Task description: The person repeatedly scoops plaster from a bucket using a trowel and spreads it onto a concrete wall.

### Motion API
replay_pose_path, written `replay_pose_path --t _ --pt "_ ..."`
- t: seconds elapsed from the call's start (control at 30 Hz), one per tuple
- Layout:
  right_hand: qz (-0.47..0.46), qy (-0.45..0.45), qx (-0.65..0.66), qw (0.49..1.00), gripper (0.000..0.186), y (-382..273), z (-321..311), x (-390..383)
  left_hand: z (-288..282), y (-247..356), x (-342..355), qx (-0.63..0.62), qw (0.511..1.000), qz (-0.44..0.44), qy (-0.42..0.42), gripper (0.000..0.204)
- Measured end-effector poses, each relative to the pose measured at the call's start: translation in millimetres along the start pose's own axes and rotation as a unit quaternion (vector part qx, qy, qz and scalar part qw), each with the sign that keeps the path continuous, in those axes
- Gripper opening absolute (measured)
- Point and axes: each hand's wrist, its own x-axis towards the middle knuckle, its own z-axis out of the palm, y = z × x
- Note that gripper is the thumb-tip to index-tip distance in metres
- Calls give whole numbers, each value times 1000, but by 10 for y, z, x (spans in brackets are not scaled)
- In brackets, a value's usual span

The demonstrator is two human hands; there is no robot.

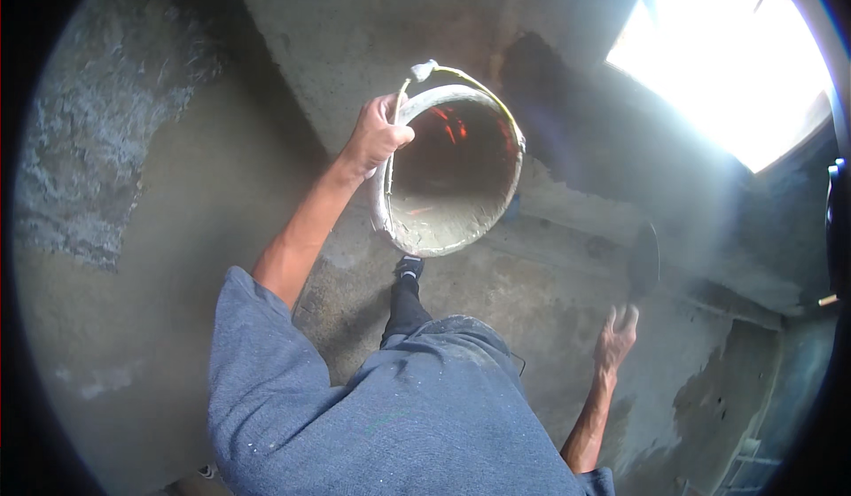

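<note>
My left hand (377, 132) is raised and grips the rim of a mortar-smeared bucket (448, 93) where its thin wire handle (470, 78) attaches. The bucket is tilted with its mouth toward me; its inside is reddish, and wet grey mortar (434, 221) lies in the lower part. Lower on the right, my right hand (616, 336) holds a dark trowel (644, 261) whose blade points up toward the wall ledge. The grip itself is blurred.
Grey plastered walls surround me, with a rough unfinished patch (97, 141) at left. A bright window opening (727, 53) glares at upper right above a sloped ledge (620, 230). My dark-trousered leg and shoe (409, 268) stand below the bucket.
</note>
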Motion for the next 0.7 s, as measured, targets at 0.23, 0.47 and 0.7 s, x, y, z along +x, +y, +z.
replay_pose_path --t 0.23,0.47,0.7 --pt "-391 -157 -104 901 40 -1230 804 704 -141 -218 155 -69 997 -15 -39 18" --pt "-488 -186 -223 823 30 -1782 1452 871 -218 -195 243 -51 996 -20 -64 19" --pt "-476 -239 -333 778 15 -2405 1765 1001 -306 -109 313 -61 993 -20 -95 19"
